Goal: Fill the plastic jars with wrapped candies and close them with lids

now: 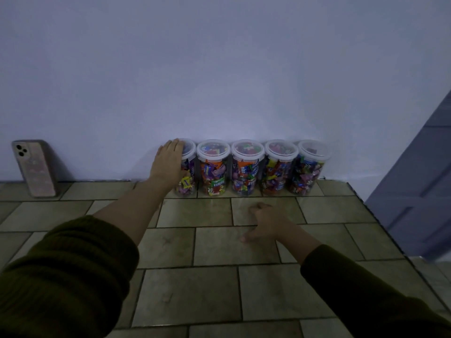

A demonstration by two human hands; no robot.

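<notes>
Five plastic jars are lined up side by side along the far edge of the tiled surface (214, 250), against the pale wall (219, 69). Each is packed with wrapped candies (216, 178) in mixed colours, and each is closed with a clear, white-rimmed lid. The jars stand upright, close together, neighbours touching or nearly so.

The leftmost jar (188, 176) is covered on its left side by the left hand (168, 162), which is laid flat against the jar's wall with the fingers reaching up to the rim of its lid (189, 147). The fingers are extended and kept together rather than curled around; whether the jar is truly gripped cannot be told. Beside it the second jar (213, 169), third jar (247, 169), fourth jar (280, 168) and fifth jar (310, 167) are left untouched, the fifth standing closest to the surface's right edge.

The right hand (266, 222) is rested on the surface in front of the third and fourth jars, apart from them. It is loosely curled, the thumb pressed to a tile, and nothing is held in it.

A phone (35, 168) in a pale case is leaned upright against the wall toward the far left corner of the surface, well apart from the jars. Both forearms are bare below dark olive sleeves (66, 272). A grey-blue door (419, 191) is seen beyond the right edge.
</notes>
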